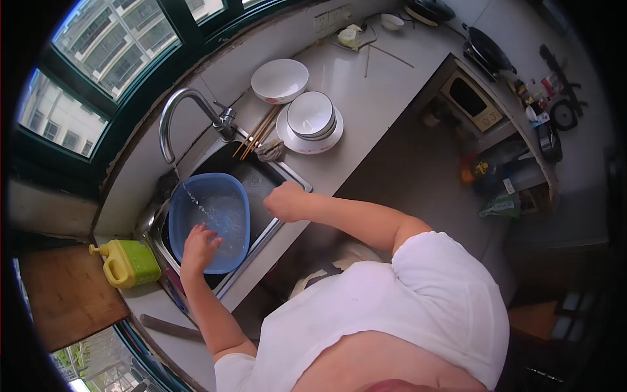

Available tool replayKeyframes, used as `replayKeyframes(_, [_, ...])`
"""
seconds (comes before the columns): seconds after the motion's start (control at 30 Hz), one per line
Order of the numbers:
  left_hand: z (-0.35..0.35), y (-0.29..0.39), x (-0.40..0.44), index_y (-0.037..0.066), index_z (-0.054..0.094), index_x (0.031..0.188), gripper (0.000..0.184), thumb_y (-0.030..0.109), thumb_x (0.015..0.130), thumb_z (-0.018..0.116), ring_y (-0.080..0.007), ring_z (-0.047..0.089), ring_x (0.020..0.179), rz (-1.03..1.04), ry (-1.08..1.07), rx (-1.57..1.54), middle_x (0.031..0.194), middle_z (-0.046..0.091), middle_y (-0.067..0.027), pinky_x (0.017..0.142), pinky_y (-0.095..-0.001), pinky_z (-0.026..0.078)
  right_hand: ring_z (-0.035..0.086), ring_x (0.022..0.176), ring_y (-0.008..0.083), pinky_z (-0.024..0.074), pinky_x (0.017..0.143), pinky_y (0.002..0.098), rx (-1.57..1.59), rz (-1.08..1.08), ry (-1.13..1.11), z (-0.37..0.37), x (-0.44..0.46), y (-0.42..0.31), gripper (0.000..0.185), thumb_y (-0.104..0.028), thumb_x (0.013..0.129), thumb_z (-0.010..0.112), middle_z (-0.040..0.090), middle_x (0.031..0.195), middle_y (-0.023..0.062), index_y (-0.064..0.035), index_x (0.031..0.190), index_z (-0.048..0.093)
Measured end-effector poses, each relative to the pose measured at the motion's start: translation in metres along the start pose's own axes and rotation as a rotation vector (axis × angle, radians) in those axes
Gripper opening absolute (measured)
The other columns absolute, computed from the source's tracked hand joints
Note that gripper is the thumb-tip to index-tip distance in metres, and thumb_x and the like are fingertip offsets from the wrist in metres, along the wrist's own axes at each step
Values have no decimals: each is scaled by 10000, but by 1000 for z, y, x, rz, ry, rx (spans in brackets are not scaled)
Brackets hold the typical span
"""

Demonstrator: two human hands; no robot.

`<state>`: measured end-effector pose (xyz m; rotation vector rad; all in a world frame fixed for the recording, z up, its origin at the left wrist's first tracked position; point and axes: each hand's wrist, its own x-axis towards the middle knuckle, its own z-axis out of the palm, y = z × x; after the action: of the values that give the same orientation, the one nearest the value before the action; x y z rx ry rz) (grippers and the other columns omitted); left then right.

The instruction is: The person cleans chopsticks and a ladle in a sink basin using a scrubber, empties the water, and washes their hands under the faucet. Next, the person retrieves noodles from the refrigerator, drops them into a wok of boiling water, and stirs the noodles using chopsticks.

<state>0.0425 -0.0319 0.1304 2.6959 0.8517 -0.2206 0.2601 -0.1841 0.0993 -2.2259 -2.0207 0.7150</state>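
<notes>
A blue plastic basin (243, 242) stands in the dark sink (258, 175), with water in it. From the curved metal faucet (175, 108) a thin stream runs down into the basin. My left hand (200, 247) is over the basin's near left side, fingers apart and nothing seen in them. Over the right part of the sink, beside the basin, my right hand (286, 201) is closed in a fist. Its fingertips point down and are hidden, so I cannot tell whether anything is in it. A greyish-brown rag (270, 151) lies at the sink's back edge, next to several wooden chopsticks (256, 134).
Behind the sink, a large white bowl (279, 80) stands near stacked bowls (311, 112) on a plate (333, 140). A yellow-green jug (134, 262) is left of the sink. Farther along the counter are a small bowl (392, 22) and a wok (490, 47).
</notes>
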Motion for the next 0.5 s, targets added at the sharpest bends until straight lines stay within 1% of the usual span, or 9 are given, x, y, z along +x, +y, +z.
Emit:
replayKeyframes(0.07, [-2,32,11,18,635,858,161,135,749,618,-286,547,979,78,-127,-223,1039,583,-158,840,-321,422,582,862,304,442,778,373,579,24,30,15,-43,21,190,-158,771,523,633,811,98,-74,912,618])
replayKeyframes(0.1, [-1,51,11,13,634,823,142,127,739,626,-283,570,924,108,-205,-335,989,599,-153,795,-324,444,579,873,295,441,788,371,441,-32,243,35,-61,38,203,-143,777,516,628,849,105,-78,946,610])
replayKeyframes(0.13, [0,69,12,8,626,805,127,115,735,626,-287,570,873,172,-181,-294,943,596,-149,754,-338,446,576,884,286,440,797,369,295,-83,460,50,-81,56,221,-127,783,510,623,888,112,-82,980,601])
replayKeyframes(0.2, [-4,113,21,0,611,767,100,90,727,628,-295,570,771,326,-107,-205,851,590,-142,672,-364,448,564,920,274,440,806,375,101,117,390,36,-134,83,257,-112,790,516,606,970,129,-73,1035,580])
replayKeyframes(0.3, [-12,199,29,2,589,730,72,58,714,630,-290,550,687,426,-145,-285,740,553,-126,629,-364,438,559,933,280,435,818,379,238,316,321,15,-219,121,252,-124,790,532,607,974,128,-55,1028,579])
replayKeyframes(0.37, [-7,258,36,14,569,747,60,14,713,618,-278,544,649,645,-214,-380,727,545,-114,576,-343,432,564,918,288,441,809,378,283,369,531,-1,-287,139,241,-134,790,546,610,969,129,-41,1009,584])
replayKeyframes(0.43, [-6,329,35,25,567,796,100,-19,712,596,-271,550,652,771,-321,-417,738,549,-108,567,-336,437,573,890,299,453,787,368,300,408,727,-15,-362,150,234,-145,792,556,614,960,133,-33,994,590])
replayKeyframes(0.47, [-3,368,35,30,570,858,163,-49,716,570,-248,576,693,889,-291,-431,783,551,-97,587,-320,458,579,869,305,462,769,359,293,424,818,-23,-401,153,231,-151,794,558,616,953,136,-32,988,595])
replayKeyframes(0.5, [-1,406,35,32,573,881,182,-52,720,564,-244,583,711,956,-361,-480,813,549,-97,596,-315,465,587,859,298,468,761,351,409,438,844,-32,-444,151,232,-159,803,558,618,944,141,-21,986,596])
